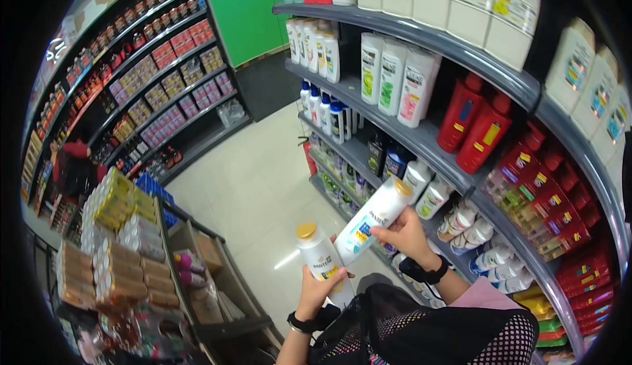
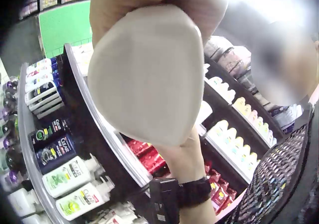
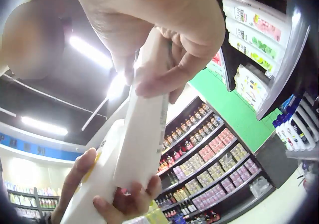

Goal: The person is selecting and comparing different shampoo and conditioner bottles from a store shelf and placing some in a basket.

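In the head view my left hand (image 1: 317,291) grips a white Pantene shampoo bottle (image 1: 318,253) with a gold cap, held upright with its label facing me. Beside it, my right hand (image 1: 407,238) holds a second Pantene bottle (image 1: 375,217), tilted to the right, with a blue and yellow patch on the label. The thumb lies across that label. The right wrist view shows the right-hand bottle (image 3: 144,129) from its side, and the fingers of my left hand (image 3: 124,206) reach to its lower end. A bottle's pale base (image 2: 147,79) fills the middle of the left wrist view.
Shelves (image 1: 421,144) of shampoo bottles run close along my right, with red pump bottles (image 1: 484,134) among them. At the left stands a rack (image 1: 224,286) beside stacked cans (image 1: 118,266). A person (image 1: 72,167) is at the far left shelving, and pale tiled floor (image 1: 263,167) lies between.
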